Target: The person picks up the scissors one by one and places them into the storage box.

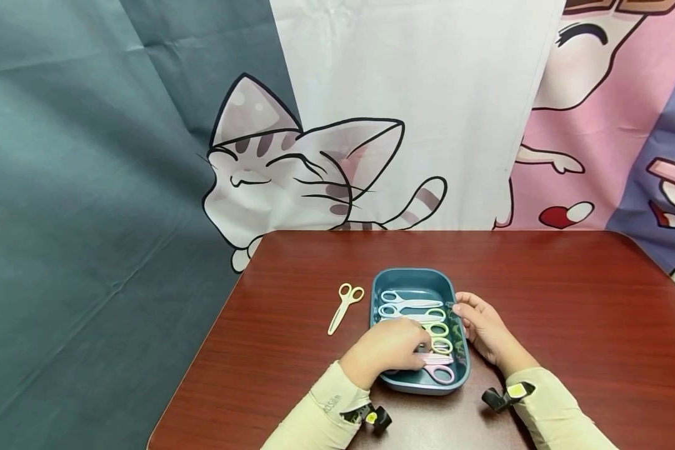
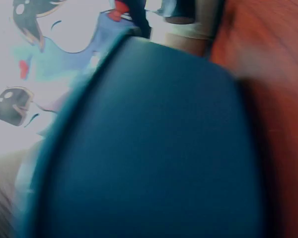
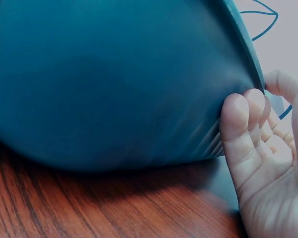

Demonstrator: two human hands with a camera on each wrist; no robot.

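A blue tray (image 1: pixel 413 275) with rounded corners stands on the table, holding several pairs of scissors. Toward its far end lie light blue scissors (image 1: pixel 422 304), with yellow-green scissors (image 1: pixel 439 329) in the middle and pink scissors (image 1: pixel 440 374) at the near end. My left hand (image 1: pixel 388 347) reaches over the left rim, its bent fingers down among the yellow-green and pink scissors; whether they grip a pair is hidden. With thumb at the rim and fingertips on the outer wall, my right hand (image 3: pixel 268 153) holds the tray's right side.
One pale yellow pair of scissors (image 1: pixel 344 308) lies on the brown table (image 1: pixel 292 269), left of the tray, handles pointing away. A cloth backdrop (image 1: pixel 427 62) with cartoon figures hangs behind the table's far edge. The left wrist view is mostly filled by the tray's blurred outer wall.
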